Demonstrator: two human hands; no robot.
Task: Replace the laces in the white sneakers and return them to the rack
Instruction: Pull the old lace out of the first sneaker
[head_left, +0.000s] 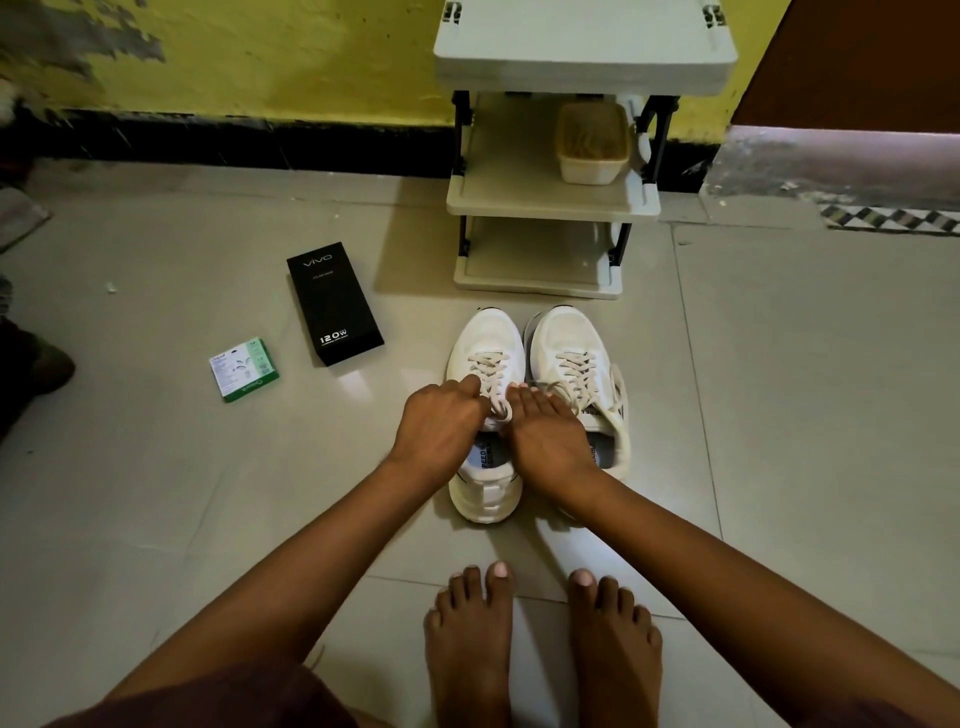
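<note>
Two white sneakers stand side by side on the tiled floor, toes toward the rack. The left sneaker (485, 343) has cream laces (491, 366) threaded up its front. My left hand (439, 423) and my right hand (545, 431) both hover over its tongue, fingers curled, pinching the lace ends at the top eyelets. The right sneaker (571, 338) is laced too, with a loose bow lying across its top. A pale three-tier shoe rack (550, 205) stands just beyond the sneakers against the yellow wall.
A beige plastic tub (592, 143) sits on the rack's middle shelf. On the floor to the left lie a black phone box (335, 304) and a small green-and-white box (244, 369). My bare feet (540, 639) rest behind the sneakers. A patterned mat (888, 218) lies at the far right.
</note>
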